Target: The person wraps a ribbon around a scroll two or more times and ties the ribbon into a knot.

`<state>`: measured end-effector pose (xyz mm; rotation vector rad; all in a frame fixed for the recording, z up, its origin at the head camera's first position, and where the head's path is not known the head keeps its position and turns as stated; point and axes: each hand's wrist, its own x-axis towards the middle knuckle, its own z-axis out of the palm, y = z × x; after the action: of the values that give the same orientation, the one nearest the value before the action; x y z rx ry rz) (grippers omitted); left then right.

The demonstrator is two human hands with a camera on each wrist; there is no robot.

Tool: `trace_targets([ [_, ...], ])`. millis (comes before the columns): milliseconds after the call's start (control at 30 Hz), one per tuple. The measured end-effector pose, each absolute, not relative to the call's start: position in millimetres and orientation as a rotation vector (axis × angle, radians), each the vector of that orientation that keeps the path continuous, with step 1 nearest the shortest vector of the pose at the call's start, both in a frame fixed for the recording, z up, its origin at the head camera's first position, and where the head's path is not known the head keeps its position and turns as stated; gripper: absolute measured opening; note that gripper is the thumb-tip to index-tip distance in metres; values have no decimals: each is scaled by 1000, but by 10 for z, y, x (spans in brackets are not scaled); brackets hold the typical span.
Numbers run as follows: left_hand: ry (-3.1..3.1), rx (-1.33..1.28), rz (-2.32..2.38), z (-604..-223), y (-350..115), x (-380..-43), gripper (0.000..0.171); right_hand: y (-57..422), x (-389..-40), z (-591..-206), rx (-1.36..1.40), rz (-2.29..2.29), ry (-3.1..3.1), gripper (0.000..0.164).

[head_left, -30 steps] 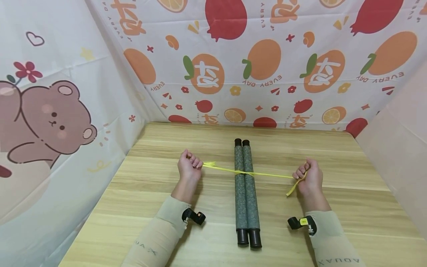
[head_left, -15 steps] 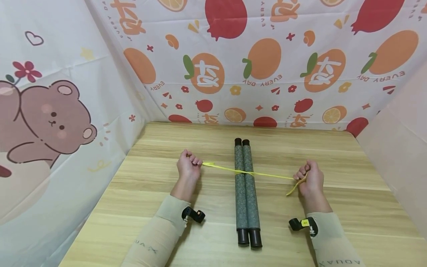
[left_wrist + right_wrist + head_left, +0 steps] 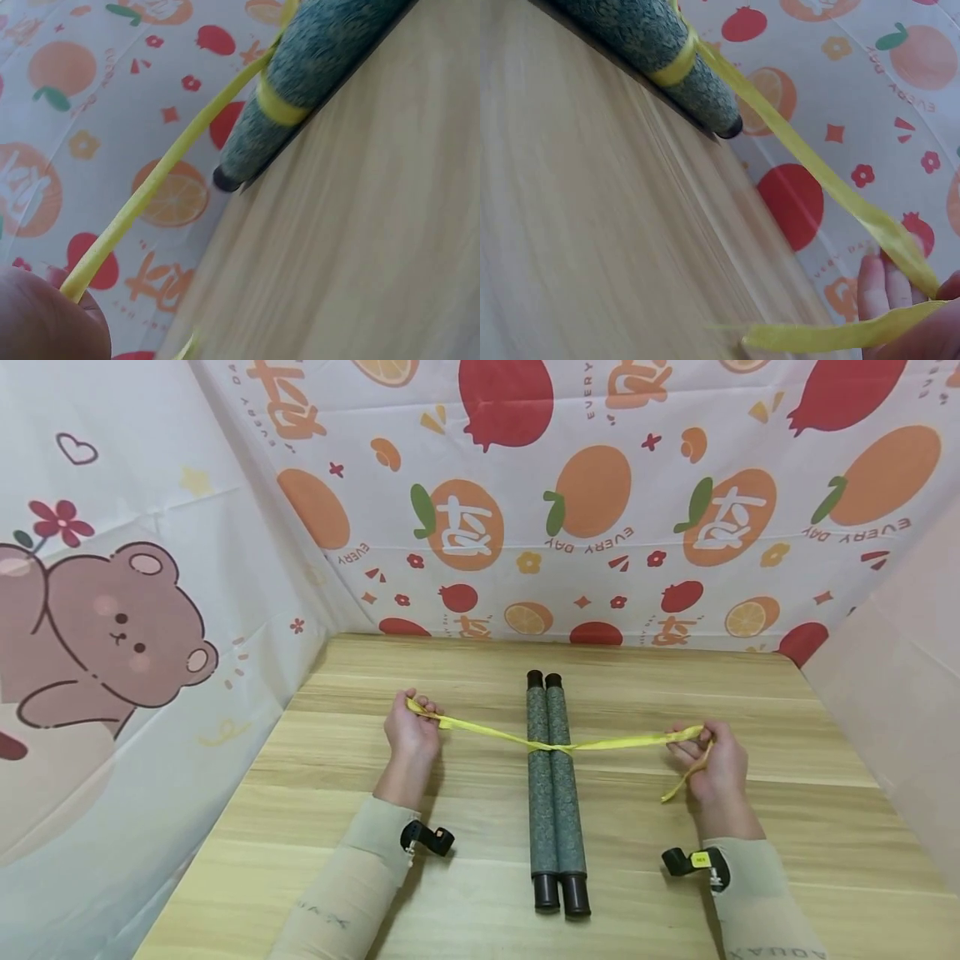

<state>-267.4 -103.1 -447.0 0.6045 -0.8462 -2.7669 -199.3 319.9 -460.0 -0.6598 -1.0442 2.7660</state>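
Note:
A scroll rolled up on two rollers (image 3: 542,810) lies lengthwise on the table, green-patterned with dark end knobs. A yellow ribbon (image 3: 480,727) wraps its middle and crosses on top, its two ends stretched to either side. My left hand (image 3: 412,731), left of the scroll, pinches one end; in the left wrist view that ribbon (image 3: 157,176) runs taut from the fingers. To the right, my right hand (image 3: 718,768) pinches the other end between thumb and fingers, and a loose tail hangs below it. Close up, the right wrist view shows the ribbon (image 3: 802,154) lying flat and the band around the scroll (image 3: 641,37).
The wooden table (image 3: 315,827) extends on both sides of the scroll. Behind it hangs a fruit-printed cloth (image 3: 585,568), and a bear-printed cloth (image 3: 255,527) hangs on the left. Each wrist wears a small black camera (image 3: 427,837).
Both hands have moved slightly outward, and their tight fists have loosened into pinches. The right stretch of ribbon has risen and now shows its flat width. The scroll has stayed in place.

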Motion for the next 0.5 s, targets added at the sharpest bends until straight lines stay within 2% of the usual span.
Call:
trace_targets([
  [300, -811, 643, -2686, -4368, -1465, -2758, 19, 3499, -1954, -4536, -771, 2674, -1480, 33],
  [500, -760, 682, -2639, -4361, -1727, -2780, 20, 3772, -1947, -4518, -800, 2318, -1977, 38],
])
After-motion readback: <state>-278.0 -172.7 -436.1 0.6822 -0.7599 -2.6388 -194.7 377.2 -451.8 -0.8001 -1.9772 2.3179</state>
